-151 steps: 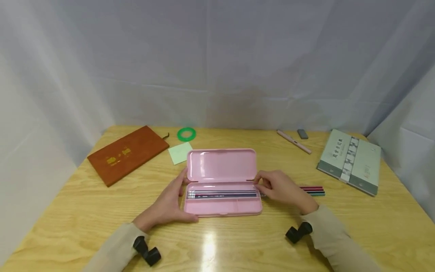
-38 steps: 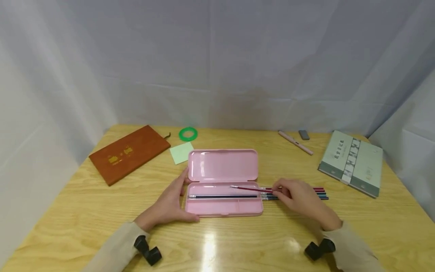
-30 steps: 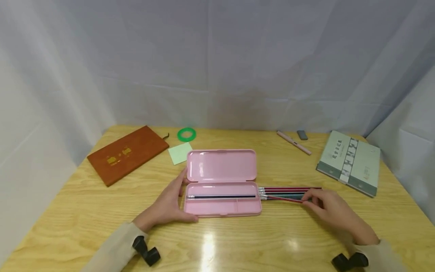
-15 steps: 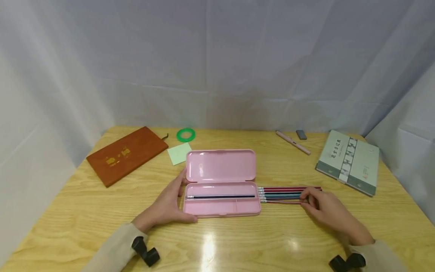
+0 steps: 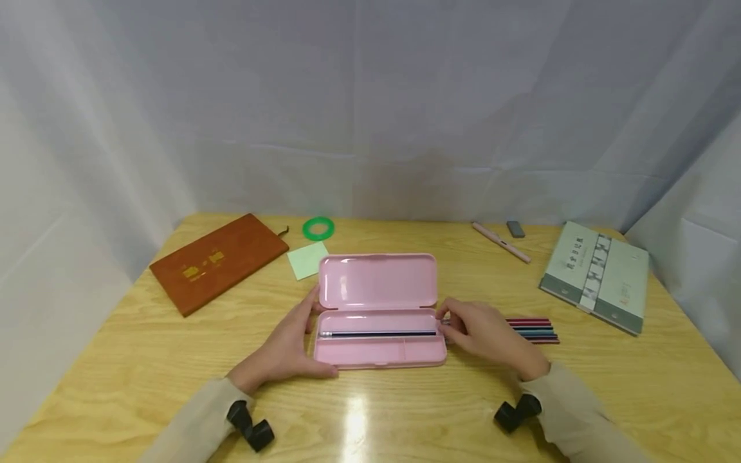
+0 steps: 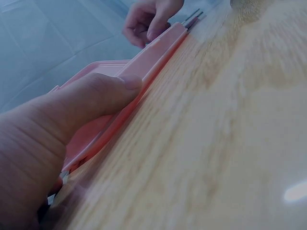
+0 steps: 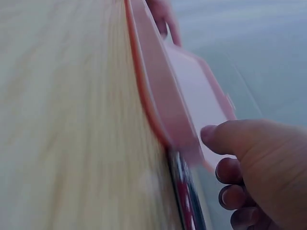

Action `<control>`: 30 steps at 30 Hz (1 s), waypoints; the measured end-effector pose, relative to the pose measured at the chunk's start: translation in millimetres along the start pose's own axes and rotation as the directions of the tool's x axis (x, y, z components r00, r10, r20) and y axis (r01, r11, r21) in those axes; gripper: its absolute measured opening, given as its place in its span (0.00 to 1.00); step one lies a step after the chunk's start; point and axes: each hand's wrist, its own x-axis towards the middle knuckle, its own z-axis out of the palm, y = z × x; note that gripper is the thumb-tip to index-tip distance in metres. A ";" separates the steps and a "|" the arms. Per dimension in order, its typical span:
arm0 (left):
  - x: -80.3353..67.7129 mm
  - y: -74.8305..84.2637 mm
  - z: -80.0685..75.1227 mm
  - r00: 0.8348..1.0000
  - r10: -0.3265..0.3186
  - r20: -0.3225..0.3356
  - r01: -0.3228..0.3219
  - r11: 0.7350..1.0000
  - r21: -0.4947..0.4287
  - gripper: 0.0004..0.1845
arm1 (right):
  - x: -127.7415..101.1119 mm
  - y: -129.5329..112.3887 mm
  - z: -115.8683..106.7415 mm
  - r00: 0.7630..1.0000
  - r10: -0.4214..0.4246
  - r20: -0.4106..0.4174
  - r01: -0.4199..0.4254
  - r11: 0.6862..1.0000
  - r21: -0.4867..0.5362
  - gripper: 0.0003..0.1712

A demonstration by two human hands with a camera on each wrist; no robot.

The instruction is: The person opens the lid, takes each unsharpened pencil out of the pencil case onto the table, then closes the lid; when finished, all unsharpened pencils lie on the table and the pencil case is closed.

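A pink pencil case (image 5: 359,352) lies open mid-table, its lid (image 5: 376,281) folded back. One dark pencil (image 5: 376,334) lies in its rear channel. My left hand (image 5: 283,350) grips the case's left end, thumb along the front wall (image 6: 153,52). My right hand (image 5: 483,331) sits at the case's right end with fingers curled, its thumb tip against the case corner (image 7: 163,110). Whether it pinches the pencil's tip is hidden. Several coloured pencils (image 5: 535,330) lie side by side on the table just right of that hand.
A brown notebook (image 5: 217,260) lies at the back left, with a green ring (image 5: 318,227) and a green sticky note (image 5: 307,260) beside it. At the back right are a pink pen (image 5: 500,242), a grey eraser (image 5: 515,228) and a grey-green book (image 5: 596,273).
My right hand laid a red pencil with the others on the table, let it go, and moved left to the case's right end. The left hand has stayed put.
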 end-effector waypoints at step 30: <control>-1.1 0.4 -2.3 1.000 -0.005 0.000 0.005 1.000 0.018 0.76 | 17.1 -10.0 -4.9 0.998 -0.043 -0.041 0.040 0.997 -0.065 0.02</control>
